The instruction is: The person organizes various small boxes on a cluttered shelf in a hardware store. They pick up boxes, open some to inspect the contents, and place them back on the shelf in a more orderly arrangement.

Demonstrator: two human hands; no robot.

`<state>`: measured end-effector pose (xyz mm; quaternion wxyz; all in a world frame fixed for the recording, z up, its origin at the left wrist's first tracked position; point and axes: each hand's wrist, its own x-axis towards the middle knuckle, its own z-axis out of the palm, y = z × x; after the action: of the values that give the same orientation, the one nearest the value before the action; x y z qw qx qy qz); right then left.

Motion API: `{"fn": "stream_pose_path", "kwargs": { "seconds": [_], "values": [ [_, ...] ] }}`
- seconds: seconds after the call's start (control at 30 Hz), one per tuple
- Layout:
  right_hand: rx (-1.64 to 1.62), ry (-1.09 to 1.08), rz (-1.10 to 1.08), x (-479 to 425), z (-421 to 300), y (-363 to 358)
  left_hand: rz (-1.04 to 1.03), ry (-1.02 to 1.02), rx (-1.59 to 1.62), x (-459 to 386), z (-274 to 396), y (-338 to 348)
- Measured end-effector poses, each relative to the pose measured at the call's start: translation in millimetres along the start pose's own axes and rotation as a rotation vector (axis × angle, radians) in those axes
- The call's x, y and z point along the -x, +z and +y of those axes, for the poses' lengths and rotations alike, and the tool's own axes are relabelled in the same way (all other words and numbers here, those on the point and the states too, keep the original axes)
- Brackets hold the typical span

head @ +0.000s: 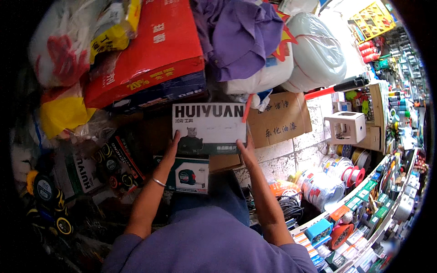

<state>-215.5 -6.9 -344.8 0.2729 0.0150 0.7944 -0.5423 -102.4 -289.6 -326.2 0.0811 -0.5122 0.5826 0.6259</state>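
Both of my hands hold one white and dark green cardboard box (213, 136), which bears large dark writing and a printed cartoon figure. My left hand (173, 148) grips its left side, and my right hand (246, 148) grips its lower right side. Just below that box is a second green and white box (187, 174) with a tape measure pictured on it, partly covered by the held box. Left of my left forearm lies a black and red box (123, 163) printed with tape measures. Another white and green box (80, 170) is behind it.
A red carton (157, 44) sits beyond my hands, next to purple cloth (242, 37). A brown cardboard sheet (280, 119) lies on the tiled floor (273, 155). To the right are a white plastic stool (348, 128), wire coils (321, 186) and crowded shelves. Tape measures (46, 187) hang left.
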Motion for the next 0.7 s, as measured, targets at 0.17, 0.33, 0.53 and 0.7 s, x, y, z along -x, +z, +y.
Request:
{"fn": "stream_pose_path", "kwargs": {
  "seconds": [0.17,0.33,0.53,0.7],
  "values": [
    [-0.236,0.046,0.065,51.9,23.7,7.9,-0.116,-0.002,-0.024,20.8,-6.5,-10.4],
    [-0.483,0.248,-0.105,54.7,26.8,-5.5,-0.248,-0.156,-0.054,21.3,15.5,-21.4],
    [-0.643,0.211,-0.055,55.3,-7.9,-1.4,-0.345,-0.127,-0.258,29.4,45.5,-19.4],
    [-0.812,0.312,0.068,111.3,-22.0,-8.6,-0.355,-0.296,-0.332,69.6,69.8,-25.6]
  ]
}}
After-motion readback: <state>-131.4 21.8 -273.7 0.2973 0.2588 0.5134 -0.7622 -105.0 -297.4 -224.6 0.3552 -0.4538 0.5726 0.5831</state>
